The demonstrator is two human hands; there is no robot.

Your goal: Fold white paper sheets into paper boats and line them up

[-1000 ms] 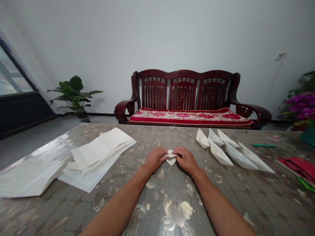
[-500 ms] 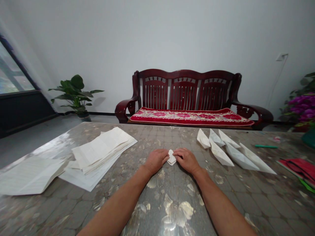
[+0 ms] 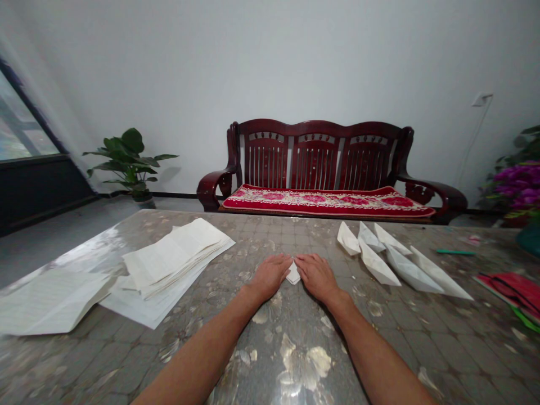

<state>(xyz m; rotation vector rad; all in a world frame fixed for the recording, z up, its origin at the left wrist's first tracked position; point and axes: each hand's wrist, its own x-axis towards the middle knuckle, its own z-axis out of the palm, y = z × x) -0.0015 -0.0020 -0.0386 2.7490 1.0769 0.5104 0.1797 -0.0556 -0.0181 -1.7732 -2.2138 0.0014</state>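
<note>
A small folded piece of white paper (image 3: 293,274) lies on the table between my two hands, its pointed lower end facing me. My left hand (image 3: 272,275) rests flat over its left side, fingers stretched forward. From the other side, my right hand (image 3: 315,274) lies with outstretched fingers over the right edge. The fingertips of both hands nearly meet at the top and cover the upper part of the paper. Several folded paper boats (image 3: 379,266) stand to the right of my right hand.
On the left are a stack of white paper sheets (image 3: 177,256) and a loose folded sheet (image 3: 46,301). A green pen (image 3: 455,252) and a red notebook (image 3: 512,292) lie at the right. Beyond the patterned table (image 3: 291,337) stands a wooden bench (image 3: 316,157).
My fingers have straightened from a bent grip at the paper's edges and now lie flatter over it. Both hands have come closer together, hiding more of the paper's top.
</note>
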